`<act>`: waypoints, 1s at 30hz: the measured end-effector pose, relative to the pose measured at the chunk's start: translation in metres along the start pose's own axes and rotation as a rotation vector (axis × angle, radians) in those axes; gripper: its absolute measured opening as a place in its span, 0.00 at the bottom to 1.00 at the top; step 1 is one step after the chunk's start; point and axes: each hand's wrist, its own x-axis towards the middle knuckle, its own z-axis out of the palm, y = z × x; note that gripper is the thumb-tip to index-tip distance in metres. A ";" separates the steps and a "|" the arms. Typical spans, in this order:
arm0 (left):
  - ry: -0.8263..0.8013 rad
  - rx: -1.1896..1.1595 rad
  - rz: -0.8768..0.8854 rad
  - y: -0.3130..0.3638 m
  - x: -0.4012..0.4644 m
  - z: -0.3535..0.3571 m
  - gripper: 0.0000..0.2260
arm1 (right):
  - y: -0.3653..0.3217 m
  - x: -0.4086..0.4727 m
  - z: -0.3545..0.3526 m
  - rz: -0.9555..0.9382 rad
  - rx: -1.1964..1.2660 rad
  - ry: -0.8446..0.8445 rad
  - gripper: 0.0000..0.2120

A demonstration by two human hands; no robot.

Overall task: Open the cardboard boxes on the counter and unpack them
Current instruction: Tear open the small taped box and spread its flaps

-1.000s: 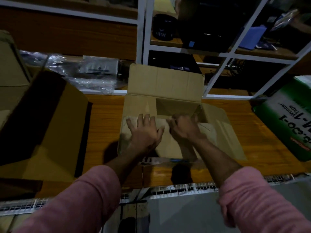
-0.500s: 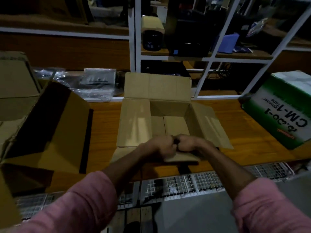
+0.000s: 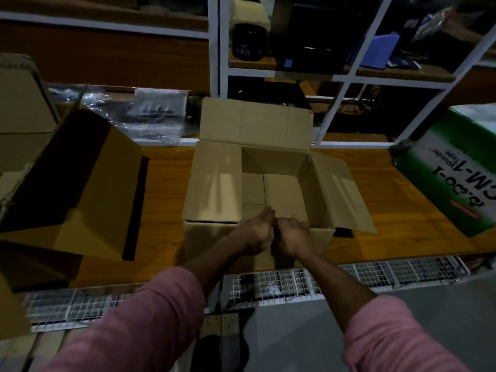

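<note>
**Both hands at the near rim of the open box**

My pink sleeves [image 3: 150, 318] fill the bottom of the view, forearms reaching forward over a white wire grid [image 3: 375, 275] that runs along the counter's near edge. My left hand [image 3: 255, 234] and right hand [image 3: 292, 237] meet side by side, touching, at the near flap [image 3: 319, 237] of the cardboard box [image 3: 214, 183]. The fingers of both curl over that flap's edge and grip it; the fingertips themselves are hidden from me.

The box sits in the middle of the wooden counter [image 3: 166, 178], top open. Its left flap lies over part of the opening, its right flap slopes outward, and its far flap stands upright. Inside I see only bare cardboard bottom panels.

To my left lies a larger open carton [image 3: 88, 189], tipped on its side. To my right stands a green and white tape box [image 3: 456, 178], tilted. Beyond the counter, clear plastic bags [image 3: 150, 114] lie on a low ledge, and white-framed shelves [image 3: 214, 63] hold dark items I cannot make out.
</note>
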 end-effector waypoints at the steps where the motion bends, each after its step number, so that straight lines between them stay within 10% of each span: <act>1: -0.016 -0.072 -0.031 0.002 0.008 -0.002 0.29 | 0.000 0.001 -0.002 0.025 -0.009 -0.020 0.18; 16: 0.458 0.405 -0.490 -0.080 -0.008 -0.042 0.31 | -0.006 0.015 -0.009 0.063 0.128 -0.056 0.12; 20: 0.527 0.164 -0.694 -0.127 -0.023 -0.044 0.24 | -0.006 0.017 -0.010 0.058 0.147 -0.068 0.14; 24: 0.642 -0.300 -0.518 -0.138 -0.029 -0.040 0.29 | -0.005 0.017 -0.011 0.057 0.126 -0.085 0.16; 30: 0.641 -0.378 -0.492 -0.138 -0.027 -0.052 0.30 | -0.011 0.017 -0.001 0.100 0.124 0.003 0.14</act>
